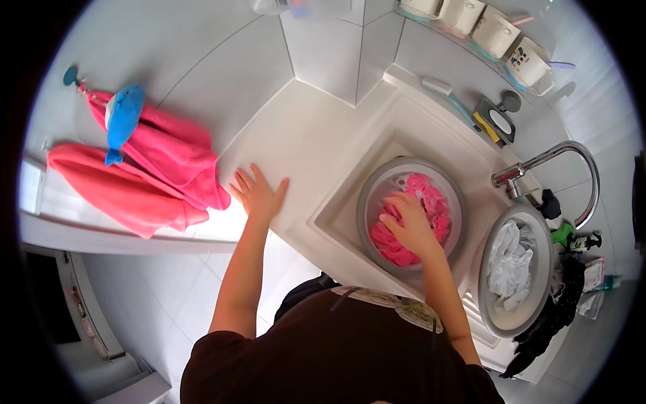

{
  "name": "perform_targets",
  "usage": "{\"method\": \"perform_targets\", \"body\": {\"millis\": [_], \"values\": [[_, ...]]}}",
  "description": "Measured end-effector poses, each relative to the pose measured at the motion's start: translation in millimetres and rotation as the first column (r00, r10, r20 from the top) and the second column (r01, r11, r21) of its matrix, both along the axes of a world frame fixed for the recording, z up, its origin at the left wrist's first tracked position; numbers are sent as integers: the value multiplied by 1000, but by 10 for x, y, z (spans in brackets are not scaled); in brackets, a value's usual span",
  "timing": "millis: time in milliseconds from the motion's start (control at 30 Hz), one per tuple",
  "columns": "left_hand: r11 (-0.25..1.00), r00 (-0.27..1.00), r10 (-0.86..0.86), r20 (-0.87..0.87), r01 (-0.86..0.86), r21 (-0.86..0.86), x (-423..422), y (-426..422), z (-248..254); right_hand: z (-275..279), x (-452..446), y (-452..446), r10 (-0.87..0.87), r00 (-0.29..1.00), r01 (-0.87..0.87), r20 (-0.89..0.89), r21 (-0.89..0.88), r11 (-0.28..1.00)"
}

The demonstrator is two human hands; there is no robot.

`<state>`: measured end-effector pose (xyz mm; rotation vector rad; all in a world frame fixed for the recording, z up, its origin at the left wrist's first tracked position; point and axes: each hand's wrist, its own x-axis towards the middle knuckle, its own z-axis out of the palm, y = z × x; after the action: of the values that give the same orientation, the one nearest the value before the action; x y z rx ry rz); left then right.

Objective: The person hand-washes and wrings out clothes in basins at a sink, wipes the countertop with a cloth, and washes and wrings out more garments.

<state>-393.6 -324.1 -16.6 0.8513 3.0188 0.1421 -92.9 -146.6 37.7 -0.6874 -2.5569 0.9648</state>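
My left hand (259, 196) rests on the pale countertop (296, 145) to the left of the sink, its fingers spread and nothing in them. Inside the sink (336, 209) stands a round grey basin (365, 225) holding a wet pink cloth (397, 249). My right hand (409, 225) reaches down into that basin, fingers curled onto the cloth; part of the grip is hidden beneath the hand. Some whitish suds or water show around the cloth.
A second grey basin (481, 286) with white cloth (511, 259) sits at the right, beside dark fabric (555, 323). A chrome faucet (548, 158) arches over there. Pink towels (175, 155) and a blue whale toy (126, 118) hang at left. Cups (494, 32) line a shelf.
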Motion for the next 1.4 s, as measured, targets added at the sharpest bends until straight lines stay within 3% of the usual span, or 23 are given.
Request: {"method": "perform_targets", "body": {"millis": [67, 133, 267, 400, 567, 733, 800, 833, 933, 1000, 1133, 1400], "values": [[1000, 1000, 18, -18, -18, -12, -389, 220, -28, -12, -108, -16, -15, 1000, 15, 4, -15, 1000], [998, 997, -37, -67, 41, 56, -695, 471, -105, -36, -144, -26, -9, 1000, 10, -27, 7, 1000], [987, 987, -157, -43, 158, 14, -962, 1113, -111, -22, -137, 1, -65, 998, 66, 27, -39, 997], [908, 907, -418, -55, 419, 21, -795, 1808, -161, -9, -190, 44, -134, 991, 136, 29, -106, 985], [834, 837, -544, -60, 547, 74, -438, 2172, -126, -31, -189, 58, -166, 985, 170, 46, -111, 979], [826, 836, -543, -77, 548, 130, -207, 2247, -334, -185, -278, 59, -108, 993, 112, 46, -74, 991], [621, 659, -726, -200, 752, 222, 102, 2290, -445, -144, -340, 30, -92, 994, 96, 54, -77, 992], [622, 659, -724, -202, 751, 222, 183, 2308, -378, -113, -352, 18, -83, 994, 88, 64, -79, 993], [591, 617, -765, -182, 786, 179, 286, 2388, -260, -39, -321, -11, -64, 996, 69, 62, -74, 995], [492, 504, -829, -242, 863, 112, 230, 2531, -287, -18, -253, -33, -72, 995, 78, 67, -87, 993], [473, 477, -847, -233, 878, 78, 236, 2655, -296, 60, -117, -108, -99, 991, 105, 88, -65, 992], [251, 257, -961, -101, 966, 66, 114, 1384, -27, 271, 147, -219, -147, 989, 146, -27, -51, 988]]}}
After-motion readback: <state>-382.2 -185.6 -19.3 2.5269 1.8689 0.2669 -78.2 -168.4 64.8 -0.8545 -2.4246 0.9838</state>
